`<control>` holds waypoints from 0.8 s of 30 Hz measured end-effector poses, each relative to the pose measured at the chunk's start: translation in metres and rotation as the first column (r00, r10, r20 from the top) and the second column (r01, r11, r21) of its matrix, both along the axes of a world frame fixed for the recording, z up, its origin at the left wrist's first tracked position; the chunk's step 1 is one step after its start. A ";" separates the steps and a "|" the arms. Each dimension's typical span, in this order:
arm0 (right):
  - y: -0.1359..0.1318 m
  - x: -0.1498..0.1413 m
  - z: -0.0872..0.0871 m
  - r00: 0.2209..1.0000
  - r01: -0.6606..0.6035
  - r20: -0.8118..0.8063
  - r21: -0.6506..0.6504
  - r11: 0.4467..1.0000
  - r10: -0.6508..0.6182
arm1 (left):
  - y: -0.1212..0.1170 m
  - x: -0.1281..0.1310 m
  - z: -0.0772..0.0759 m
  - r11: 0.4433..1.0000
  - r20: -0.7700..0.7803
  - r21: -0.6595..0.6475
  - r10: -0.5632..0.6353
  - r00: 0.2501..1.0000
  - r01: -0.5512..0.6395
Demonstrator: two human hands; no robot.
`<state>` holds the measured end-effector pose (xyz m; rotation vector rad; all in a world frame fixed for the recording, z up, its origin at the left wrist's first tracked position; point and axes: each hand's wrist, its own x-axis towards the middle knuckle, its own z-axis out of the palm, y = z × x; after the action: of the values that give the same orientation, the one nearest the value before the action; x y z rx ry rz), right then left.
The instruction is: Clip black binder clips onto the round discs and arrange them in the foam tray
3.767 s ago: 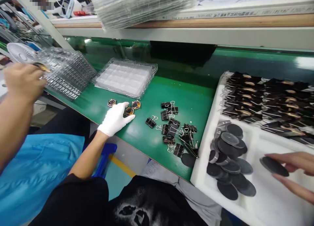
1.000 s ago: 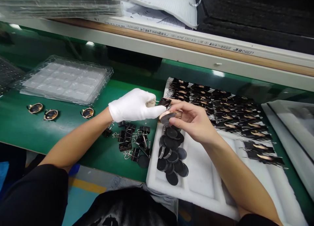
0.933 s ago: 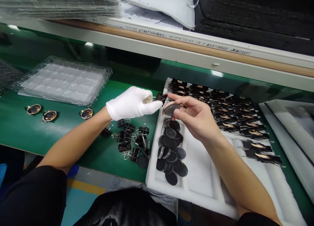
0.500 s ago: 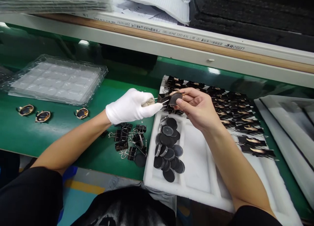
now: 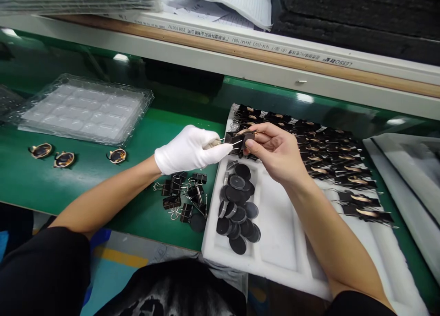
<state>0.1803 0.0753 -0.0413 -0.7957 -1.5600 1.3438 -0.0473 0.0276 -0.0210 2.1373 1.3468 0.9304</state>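
A green bench top (image 5: 51, 187) carries everything, with a pale shelf rail (image 5: 240, 68) running across behind it and stacked clear sheets and papers on the shelf above. The white foam tray (image 5: 278, 256) is the landmark: it lies on the bench right of centre, its near edge overhanging toward the person. The far part of the tray holds rows of clipped assemblies (image 5: 323, 146), black with copper-coloured glints. Its near left compartment holds a heap of black round discs (image 5: 238, 206). To the right of the tray, a second white foam tray (image 5: 405, 169) lies partly out of view. Well to the left of the tray sits a clear blister tray (image 5: 85, 110), and in front of that three small copper-rimmed parts (image 5: 64, 159) lie apart in a row. Just beside the tray's left edge, a loose pile of black binder clips (image 5: 182, 194) rests on the green surface, with one disc at its near side.

Above the tray's left far corner the two hands meet. The left hand (image 5: 187, 150), in a white glove, pinches the wire handles of a black binder clip (image 5: 235, 139), fingers pressed together on them. The bare right hand (image 5: 278, 153) has thumb and forefinger clamped on a dark disc part (image 5: 248, 135) at the clip's mouth; whether the clip grips it is too small to tell.
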 end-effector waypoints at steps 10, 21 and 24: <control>-0.008 -0.009 0.002 0.987 0.080 -0.119 -0.205 0.975 -0.106 | 0.003 -0.017 0.023 0.955 0.012 -0.278 -0.109 0.994 0.108; -0.003 -0.009 0.002 0.913 0.016 -0.330 -0.554 0.832 -0.238 | 0.011 -0.095 0.014 0.868 -0.808 -0.358 -0.103 0.580 -0.344; -0.007 -0.013 -0.001 0.946 -0.035 -0.293 -0.517 0.855 -0.138 | 0.013 -0.093 0.002 0.894 -0.865 -0.276 -0.071 0.498 -0.352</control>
<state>0.1672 0.0682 -0.0423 -0.8751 -0.9169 1.7853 -0.1406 0.0402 -0.0187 2.1694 1.9582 -0.5545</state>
